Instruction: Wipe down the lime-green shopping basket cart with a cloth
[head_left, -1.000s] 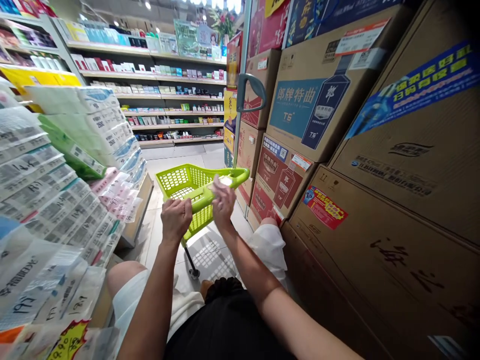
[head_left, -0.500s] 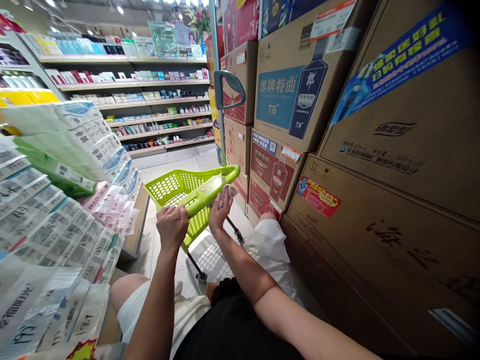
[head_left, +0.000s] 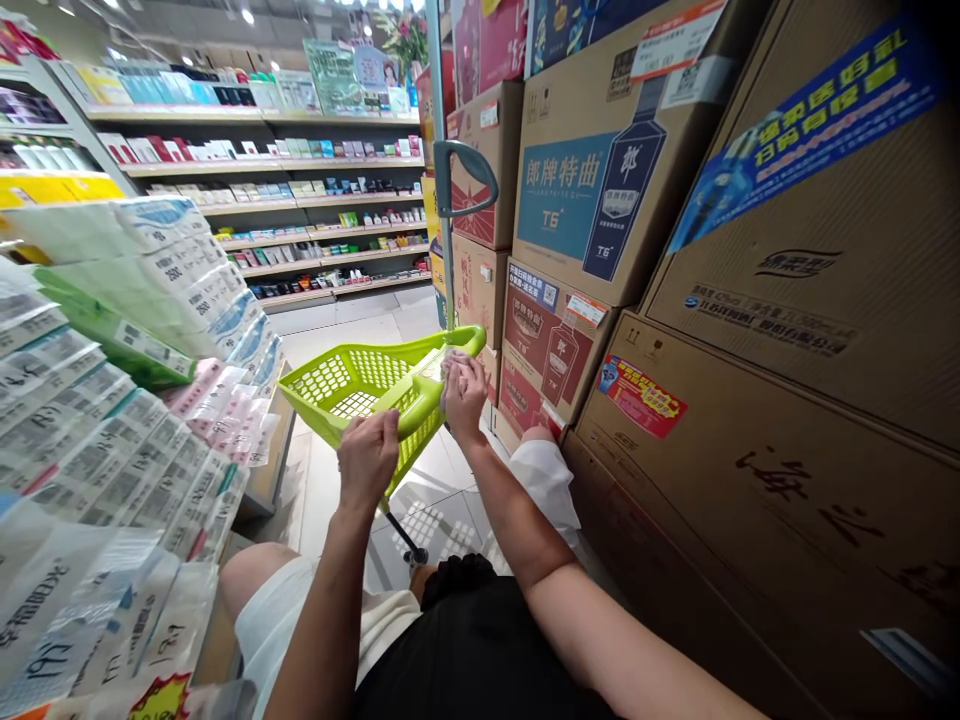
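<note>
A lime-green shopping basket cart (head_left: pixel 315 388) stands between my knees, its lattice basket turned to the left. My left hand (head_left: pixel 367 455) is closed round the near end of its rim. My right hand (head_left: pixel 466 392) presses a crumpled pinkish cloth (head_left: pixel 453 358) against the rim, farther along to the right. Above the cart's far end rises a grey pole topped by a dark looped handle (head_left: pixel 466 180). One caster (head_left: pixel 415 556) shows on the tiled floor below. The basket looks bare inside where I can see it.
Stacked cardboard cartons (head_left: pixel 570 190) wall in the right side closely. Plastic-wrapped tissue packs (head_left: pixel 112 440) are piled on the left. Ahead, shelves (head_left: pixel 255 170) hold rows of small boxes and bottles. Pale floor tiles (head_left: pixel 337 325) run between.
The cart has turned, its near rim end shifting right with my left hand. My right hand and the cloth have moved slightly up and to the right along the rim.
</note>
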